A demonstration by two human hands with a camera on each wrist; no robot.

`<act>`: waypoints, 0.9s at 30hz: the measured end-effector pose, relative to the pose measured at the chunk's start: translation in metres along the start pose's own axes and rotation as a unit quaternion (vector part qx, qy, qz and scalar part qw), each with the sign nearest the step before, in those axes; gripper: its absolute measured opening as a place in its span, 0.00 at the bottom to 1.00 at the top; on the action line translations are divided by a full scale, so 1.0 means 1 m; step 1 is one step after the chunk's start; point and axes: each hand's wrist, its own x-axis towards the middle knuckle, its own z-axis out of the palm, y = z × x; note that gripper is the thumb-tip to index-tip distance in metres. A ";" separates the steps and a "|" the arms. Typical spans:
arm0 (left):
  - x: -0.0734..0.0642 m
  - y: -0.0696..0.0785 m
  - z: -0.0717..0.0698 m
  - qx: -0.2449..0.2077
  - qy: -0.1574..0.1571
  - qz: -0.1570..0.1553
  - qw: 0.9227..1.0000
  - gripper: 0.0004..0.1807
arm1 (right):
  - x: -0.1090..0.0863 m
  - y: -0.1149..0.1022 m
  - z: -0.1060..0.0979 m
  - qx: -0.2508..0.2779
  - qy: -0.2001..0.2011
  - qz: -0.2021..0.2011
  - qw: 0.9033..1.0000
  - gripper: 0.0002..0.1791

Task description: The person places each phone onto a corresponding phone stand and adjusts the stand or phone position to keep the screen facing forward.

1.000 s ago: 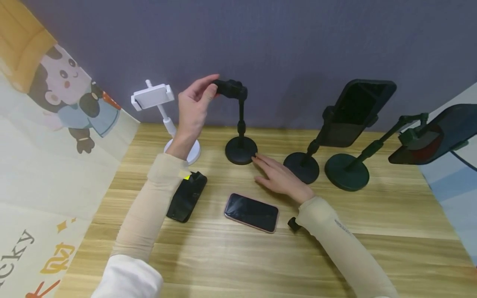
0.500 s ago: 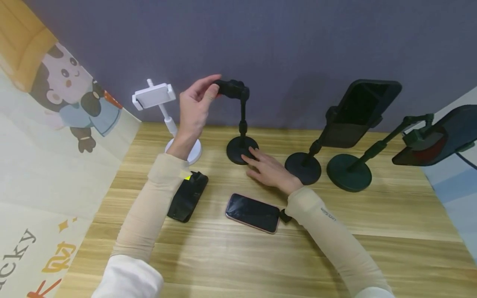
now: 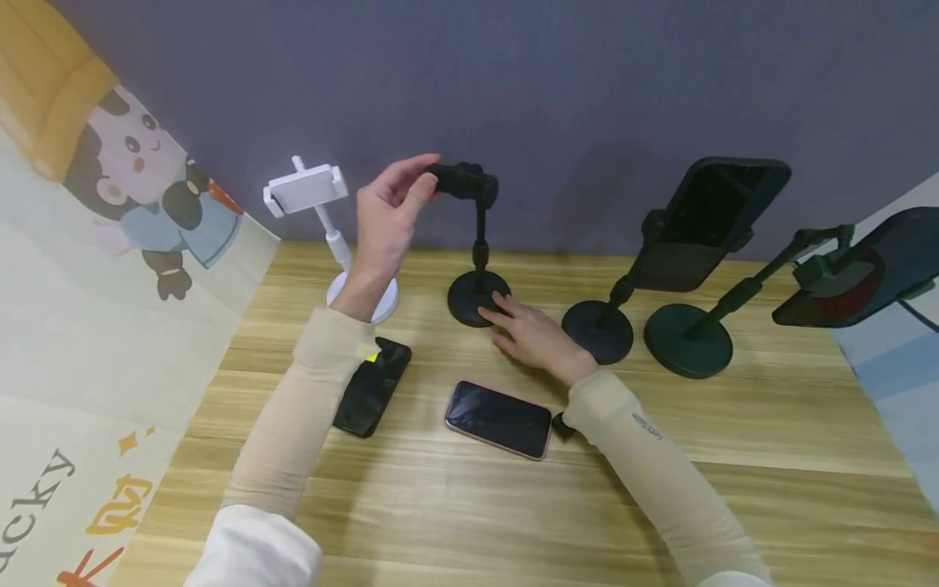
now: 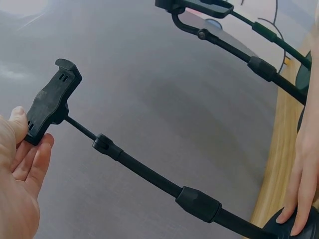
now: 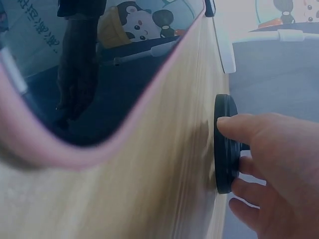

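My left hand [image 3: 389,216] pinches the end of the clamp [image 4: 55,102] at the top of a black phone stand [image 3: 480,236]. Thumb and fingertips lie on opposite sides of the clamp, which holds no phone. My right hand [image 3: 539,338] rests on the stand's round base [image 3: 469,299], its fingers spread and fairly straight. Seen from the right wrist, a digit lies against the rim of the base [image 5: 224,149]. In front of the stand lies a phone with a pink edge [image 3: 499,418], face up. A black phone [image 3: 374,387] lies beside my left forearm, which hides part of it.
A white phone stand [image 3: 306,189] is behind my left wrist. To the right, a black stand's phone [image 3: 707,220] and a dark green stand [image 3: 688,340] with a phone stand close together. A small black piece [image 3: 562,426] lies by my right sleeve. A grey wall backs the table.
My right hand has moved left, from the edge of the base onto its top. My left hand keeps its pinch on the clamp, which sits slightly lower in view.
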 end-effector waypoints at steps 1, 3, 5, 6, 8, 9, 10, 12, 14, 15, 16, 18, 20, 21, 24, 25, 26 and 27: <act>-0.001 0.001 0.001 0.000 -0.002 0.001 1.000 0.14 | -0.002 0.000 0.000 0.001 0.002 0.001 1.000 0.31; -0.004 0.002 0.003 -0.003 -0.005 0.003 1.000 0.14 | -0.005 0.000 0.000 0.004 0.004 0.002 1.000 0.30; -0.007 0.004 0.005 -0.007 -0.006 0.004 1.000 0.14 | -0.008 0.001 0.000 0.009 0.008 -0.001 1.000 0.30; -0.008 0.005 0.006 -0.009 -0.007 0.005 1.000 0.14 | -0.010 0.001 0.000 0.010 0.011 -0.003 1.000 0.29; -0.010 0.006 0.008 -0.011 -0.011 0.009 1.000 0.14 | -0.013 0.002 0.000 0.012 0.017 -0.005 1.000 0.28; -0.012 0.007 0.010 -0.011 -0.013 0.009 1.000 0.14 | -0.015 0.002 0.000 0.015 0.021 -0.006 1.000 0.28; -0.013 0.008 0.011 -0.011 -0.017 0.011 1.000 0.14 | -0.017 0.002 -0.001 0.017 0.027 -0.008 0.999 0.27; -0.016 0.009 0.014 -0.005 -0.025 0.016 1.000 0.14 | -0.021 0.003 -0.001 0.022 0.039 -0.010 0.999 0.25; -0.019 0.010 0.016 0.004 -0.031 0.021 0.999 0.14 | -0.025 0.004 -0.001 0.029 0.046 -0.010 0.998 0.24; -0.020 0.011 0.017 0.008 -0.035 0.023 0.999 0.14 | -0.026 0.004 -0.001 0.031 0.047 -0.009 0.998 0.24; -0.021 0.011 0.017 0.012 -0.037 0.027 0.999 0.14 | -0.028 0.004 -0.001 0.033 0.047 -0.007 0.998 0.23; -0.023 0.012 0.019 0.016 -0.041 0.032 0.999 0.13 | -0.030 0.004 0.000 0.033 0.045 -0.002 0.998 0.23; -0.026 0.013 0.020 0.018 -0.043 0.035 0.998 0.13 | -0.033 0.004 0.000 0.033 0.041 0.004 0.999 0.23; -0.027 0.014 0.021 0.017 -0.045 0.037 0.998 0.13 | -0.034 0.004 0.000 0.032 0.040 0.007 0.999 0.23; -0.029 0.015 0.024 0.012 -0.046 0.038 0.998 0.13 | -0.038 0.003 0.000 0.031 0.041 0.011 0.999 0.24; -0.030 0.016 0.025 0.010 -0.047 0.037 0.998 0.13 | -0.039 0.002 0.000 0.031 0.042 0.012 0.999 0.23; -0.031 0.017 0.026 0.009 -0.047 0.036 0.998 0.13 | -0.041 0.002 -0.001 0.032 0.043 0.012 0.998 0.23; -0.032 0.017 0.026 0.007 -0.048 0.035 0.998 0.13 | -0.042 0.002 -0.001 0.032 0.044 0.013 0.998 0.23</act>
